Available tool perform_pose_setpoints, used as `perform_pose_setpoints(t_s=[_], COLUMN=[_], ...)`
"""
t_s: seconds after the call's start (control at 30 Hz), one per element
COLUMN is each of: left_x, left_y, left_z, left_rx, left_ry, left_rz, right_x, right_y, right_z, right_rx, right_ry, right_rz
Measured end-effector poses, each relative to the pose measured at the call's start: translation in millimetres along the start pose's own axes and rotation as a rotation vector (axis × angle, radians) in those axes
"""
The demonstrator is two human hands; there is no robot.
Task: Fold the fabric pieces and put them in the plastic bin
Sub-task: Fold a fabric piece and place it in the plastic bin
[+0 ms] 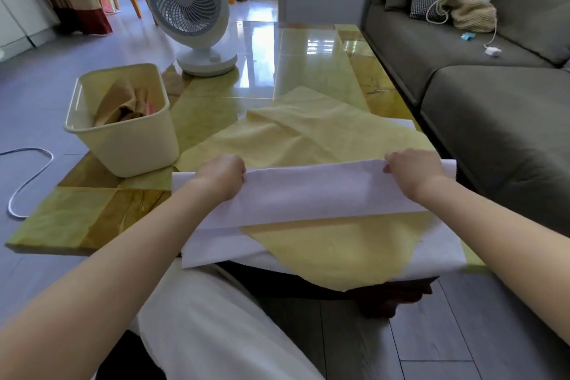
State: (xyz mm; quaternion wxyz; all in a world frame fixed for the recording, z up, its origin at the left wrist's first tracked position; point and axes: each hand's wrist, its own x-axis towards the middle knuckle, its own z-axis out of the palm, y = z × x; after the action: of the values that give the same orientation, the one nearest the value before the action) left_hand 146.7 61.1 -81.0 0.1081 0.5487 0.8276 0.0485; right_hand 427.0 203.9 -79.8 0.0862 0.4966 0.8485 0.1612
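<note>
Both of my hands are curled onto the far edge of a band of white fabric (308, 197), which lies across the near part of the table (92, 219). My left hand (220, 174) pinches that edge near its left end, and my right hand (411, 170) pinches it near its right end, so the two are well apart with the cloth stretched flat between them. My fingertips are tucked under the edge, so I cannot tell how deep the grip goes.

Beyond my hands a yellow fabric (308, 129) spreads over the tabletop in loose creases. More yellow shows on my side of the white band, lying over a white layer that sticks out at the left and right and overhangs the table's near edge. Whether that is one folded piece or several, I cannot tell. A dark fabric (385, 296) hangs below them at the table edge.

To my left on the table stands the cream plastic bin (123, 145), upright, just beside the yellow cloth, with a crumpled brown fabric (123, 102) inside. Behind it a white fan (191, 9) stands on the table's far part. A grey sofa (493, 102) runs along my right, and a white cable (27, 182) loops on the floor at my left.
</note>
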Motion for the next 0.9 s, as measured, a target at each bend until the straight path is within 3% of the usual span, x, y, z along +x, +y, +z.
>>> perform_pose_setpoints(t_s=[0.33, 0.63, 0.77, 0.9], left_x=[32, 41, 38, 17], left_y=[2, -1, 0, 3], left_z=[21, 34, 40, 43], left_rx=[0.111, 0.205, 0.251, -0.045], left_ry=[0.066, 0.090, 0.214, 0.176], left_rz=[-0.037, -0.061, -0.011, -0.009], right_x=[31, 31, 26, -4], right_y=[-16, -27, -58, -124], right_z=[18, 15, 7, -14], right_rx=[-0.099, -0.093, 0.242, 0.568], right_ry=[-0.082, -0.031, 0.127, 0.137], right_rz=[0.086, 0.081, -0.066, -0.373])
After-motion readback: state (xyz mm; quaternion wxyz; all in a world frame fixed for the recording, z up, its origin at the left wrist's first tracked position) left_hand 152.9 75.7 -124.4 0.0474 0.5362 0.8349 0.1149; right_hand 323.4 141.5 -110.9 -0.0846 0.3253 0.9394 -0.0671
